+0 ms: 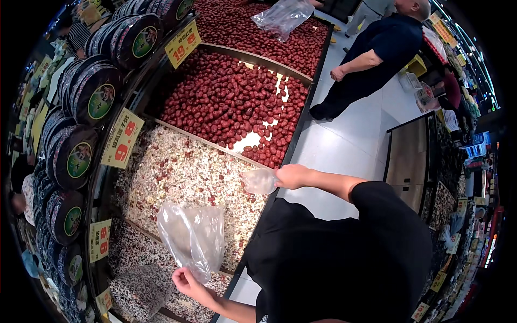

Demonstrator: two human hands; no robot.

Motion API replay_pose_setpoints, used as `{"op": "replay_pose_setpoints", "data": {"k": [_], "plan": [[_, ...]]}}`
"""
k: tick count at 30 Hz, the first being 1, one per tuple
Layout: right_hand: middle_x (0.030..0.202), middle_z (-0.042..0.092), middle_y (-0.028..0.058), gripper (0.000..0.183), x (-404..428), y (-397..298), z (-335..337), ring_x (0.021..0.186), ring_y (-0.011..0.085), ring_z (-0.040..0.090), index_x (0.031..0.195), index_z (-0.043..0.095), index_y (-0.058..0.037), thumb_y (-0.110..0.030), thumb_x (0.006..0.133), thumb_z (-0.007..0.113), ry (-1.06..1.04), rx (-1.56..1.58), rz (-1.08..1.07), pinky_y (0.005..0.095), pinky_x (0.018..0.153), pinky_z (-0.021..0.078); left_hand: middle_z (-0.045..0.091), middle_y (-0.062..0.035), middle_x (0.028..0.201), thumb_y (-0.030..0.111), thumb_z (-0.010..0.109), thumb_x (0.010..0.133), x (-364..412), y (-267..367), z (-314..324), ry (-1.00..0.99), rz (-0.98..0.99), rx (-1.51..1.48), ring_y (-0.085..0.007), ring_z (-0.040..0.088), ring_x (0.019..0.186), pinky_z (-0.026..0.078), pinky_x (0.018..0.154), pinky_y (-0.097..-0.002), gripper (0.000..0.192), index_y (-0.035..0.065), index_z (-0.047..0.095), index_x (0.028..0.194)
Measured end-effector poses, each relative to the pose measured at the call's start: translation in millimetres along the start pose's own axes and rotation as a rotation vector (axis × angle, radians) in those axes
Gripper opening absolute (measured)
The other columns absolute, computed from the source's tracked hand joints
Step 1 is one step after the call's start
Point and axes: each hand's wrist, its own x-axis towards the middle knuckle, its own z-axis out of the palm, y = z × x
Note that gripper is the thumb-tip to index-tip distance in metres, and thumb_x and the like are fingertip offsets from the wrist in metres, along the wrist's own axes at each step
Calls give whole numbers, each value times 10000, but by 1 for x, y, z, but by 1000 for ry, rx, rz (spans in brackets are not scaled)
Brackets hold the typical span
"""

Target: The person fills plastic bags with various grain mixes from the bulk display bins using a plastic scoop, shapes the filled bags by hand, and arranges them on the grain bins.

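Note:
My left hand [185, 281] pinches the lower end of a clear plastic bag [192, 234]. The bag hangs loosely over a bin of mixed grains [190, 169], and I see nothing inside it. In my right hand [294, 176] is a translucent plastic scoop [259, 181], gripped at its handle. The scoop is over the grains at the bin's near edge, beside the divider to the red dates [218, 97]; whether it touches the grains I cannot tell. Its bowl looks to hold little or nothing.
Round dark packages [97, 97] line the left rack above price signs [122, 137]. A filled clear bag [139, 290] sits in a darker grain bin [149, 246]. A person in dark clothes [371, 64] stands in the aisle. Another clear bag [282, 18] is above farther dates.

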Motion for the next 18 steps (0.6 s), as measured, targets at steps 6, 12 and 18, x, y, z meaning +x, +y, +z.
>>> {"op": "replay_pose_setpoints", "data": {"k": [6, 12, 18], "plan": [[1049, 725, 284, 473, 80, -25, 38, 1027, 461, 694, 1220, 662, -6, -420, 993, 636, 31, 140, -210, 547, 908, 540, 624, -45, 1052, 59, 641, 1035, -38, -3, -35, 300, -105, -134, -110, 569, 937, 479, 864, -270, 279, -21, 586, 1296], [934, 719, 273, 417, 145, -68, 56, 914, 421, 714, 1124, 676, 24, -364, 971, 683, 108, 342, -344, 474, 815, 540, 696, -105, 1106, 75, 678, 999, -60, -16, -57, 343, -206, -372, -162, 658, 955, 546, 867, -305, 296, -9, 595, 1270], [1053, 734, 277, 626, 177, -118, 67, 984, 367, 732, 1191, 654, 106, -451, 931, 770, 85, 416, -221, 434, 878, 558, 682, -70, 992, -1, 623, 937, -77, -22, -82, 344, -285, -511, -143, 647, 893, 533, 820, -283, 169, 47, 581, 1092]]}}
